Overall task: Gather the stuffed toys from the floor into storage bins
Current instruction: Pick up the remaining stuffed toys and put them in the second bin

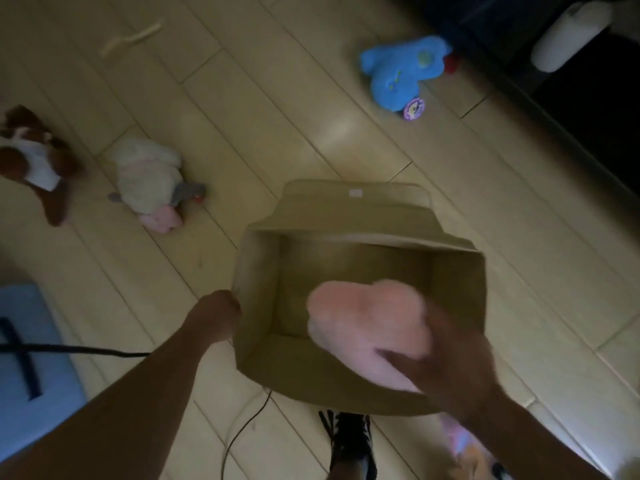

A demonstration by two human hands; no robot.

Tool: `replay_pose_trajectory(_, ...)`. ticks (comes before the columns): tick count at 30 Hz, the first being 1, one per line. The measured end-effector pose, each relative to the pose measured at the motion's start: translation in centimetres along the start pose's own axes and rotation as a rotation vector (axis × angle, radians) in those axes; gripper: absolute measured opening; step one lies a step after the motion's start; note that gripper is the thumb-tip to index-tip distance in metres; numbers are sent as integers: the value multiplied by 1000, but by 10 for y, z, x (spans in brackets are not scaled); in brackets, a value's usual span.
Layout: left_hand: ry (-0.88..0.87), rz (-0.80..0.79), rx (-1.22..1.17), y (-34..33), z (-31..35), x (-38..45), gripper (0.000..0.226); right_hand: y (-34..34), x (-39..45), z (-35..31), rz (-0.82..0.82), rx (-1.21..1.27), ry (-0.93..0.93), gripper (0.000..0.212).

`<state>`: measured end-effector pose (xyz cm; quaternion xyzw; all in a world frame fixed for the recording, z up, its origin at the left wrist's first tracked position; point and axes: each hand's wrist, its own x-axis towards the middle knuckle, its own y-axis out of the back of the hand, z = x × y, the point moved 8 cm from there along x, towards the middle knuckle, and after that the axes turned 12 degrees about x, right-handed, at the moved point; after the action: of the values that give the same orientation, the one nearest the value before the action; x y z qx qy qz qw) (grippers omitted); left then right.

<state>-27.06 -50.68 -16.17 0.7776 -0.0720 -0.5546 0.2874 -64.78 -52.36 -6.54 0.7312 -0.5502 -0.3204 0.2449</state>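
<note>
A tan fabric storage bin point(263, 271) stands open on the wooden floor in front of me. My left hand point(216, 315) grips its left rim. My right hand point(453, 362), blurred, holds a pink plush toy point(363, 317) over the bin's open top. On the floor lie a blue plush toy point(398, 69) at the upper right, a white and pink plush point(149, 181) at the left, and a brown and white plush point(31, 161) at the far left edge.
Dark furniture point(571, 98) with a white roll point(571, 36) fills the upper right. A blue mat point(31, 358) lies lower left, with a black cable point(242, 427) across the floor. A striped shoe point(349, 441) and a colourful item point(467, 452) sit below the bin. A pale strip point(131, 38) lies far off.
</note>
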Motion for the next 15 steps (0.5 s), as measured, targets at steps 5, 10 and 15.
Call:
replay_pose_trajectory(5,-145,100,-92,-16,-15,12,31,-205,29,-42,-637,-280,152,92)
replay_pose_trajectory(10,-227,159,-140,-24,-11,12,26,-292,-7,14,-1090,-325,-48,82)
replay_pose_trajectory(15,-73,183,-346,-30,-7,9,31,-248,2,12,-989,-281,-29,68)
